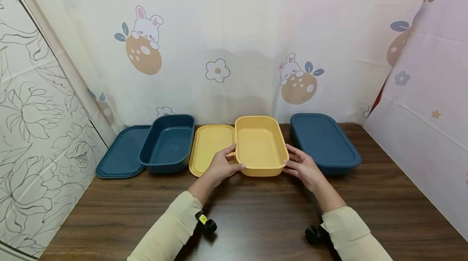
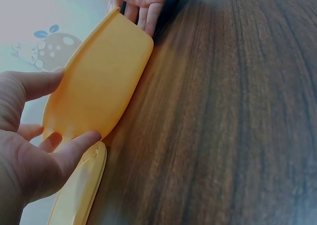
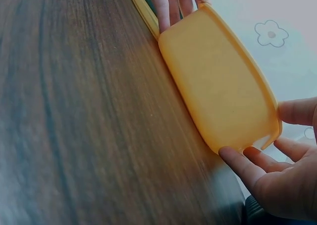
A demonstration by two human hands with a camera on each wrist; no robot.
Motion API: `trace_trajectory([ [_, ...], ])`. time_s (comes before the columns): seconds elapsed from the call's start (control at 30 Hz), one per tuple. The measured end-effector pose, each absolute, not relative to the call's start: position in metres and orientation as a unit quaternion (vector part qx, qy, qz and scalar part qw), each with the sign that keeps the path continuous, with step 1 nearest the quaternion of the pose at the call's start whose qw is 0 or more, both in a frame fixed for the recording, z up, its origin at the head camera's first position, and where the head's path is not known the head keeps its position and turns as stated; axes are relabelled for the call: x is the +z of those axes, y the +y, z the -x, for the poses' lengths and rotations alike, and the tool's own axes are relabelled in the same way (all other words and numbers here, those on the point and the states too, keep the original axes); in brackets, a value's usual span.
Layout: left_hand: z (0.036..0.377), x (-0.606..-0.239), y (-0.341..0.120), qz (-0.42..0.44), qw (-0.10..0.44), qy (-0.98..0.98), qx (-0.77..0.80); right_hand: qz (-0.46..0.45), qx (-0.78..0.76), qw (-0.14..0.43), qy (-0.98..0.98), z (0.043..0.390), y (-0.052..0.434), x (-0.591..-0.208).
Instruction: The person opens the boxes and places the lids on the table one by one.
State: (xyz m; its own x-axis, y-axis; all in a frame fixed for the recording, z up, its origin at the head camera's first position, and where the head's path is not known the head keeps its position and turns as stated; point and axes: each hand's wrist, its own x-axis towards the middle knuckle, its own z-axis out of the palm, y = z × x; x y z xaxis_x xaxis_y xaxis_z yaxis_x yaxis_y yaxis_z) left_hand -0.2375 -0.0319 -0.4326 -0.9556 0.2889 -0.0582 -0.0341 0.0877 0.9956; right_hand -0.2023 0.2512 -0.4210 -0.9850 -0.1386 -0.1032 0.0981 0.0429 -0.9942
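A yellow food container (image 1: 261, 147), without a lid and facing up, stands at the back middle of the wooden table. My left hand (image 1: 221, 165) grips its left side, and my right hand (image 1: 305, 169) grips the right side near the front corner. In the left wrist view, the left thumb lies at the rim of the container (image 2: 101, 76) while the other fingers reach around the lower wall. The right wrist view has the right hand (image 3: 282, 160) with its thumb at the rim and fingertips by the base. Beside the left hand lies a flat yellow lid (image 1: 210, 145).
Right of my right hand stands a blue container with its blue lid on (image 1: 325, 139). To the left are an open blue container (image 1: 170, 143) and a flat blue lid (image 1: 124, 151). A printed curtain (image 1: 237, 29) hangs directly behind the row; a patterned panel (image 1: 36, 111) borders the left.
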Motion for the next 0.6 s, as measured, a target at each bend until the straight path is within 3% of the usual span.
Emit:
trace_trajectory([
  [0.6, 0.2406, -0.4324, -0.0291, -0.082, 0.108, 0.713, 0.688, 0.007, -0.676, 0.052, 0.735, 0.204, 0.2409, -0.4281],
])
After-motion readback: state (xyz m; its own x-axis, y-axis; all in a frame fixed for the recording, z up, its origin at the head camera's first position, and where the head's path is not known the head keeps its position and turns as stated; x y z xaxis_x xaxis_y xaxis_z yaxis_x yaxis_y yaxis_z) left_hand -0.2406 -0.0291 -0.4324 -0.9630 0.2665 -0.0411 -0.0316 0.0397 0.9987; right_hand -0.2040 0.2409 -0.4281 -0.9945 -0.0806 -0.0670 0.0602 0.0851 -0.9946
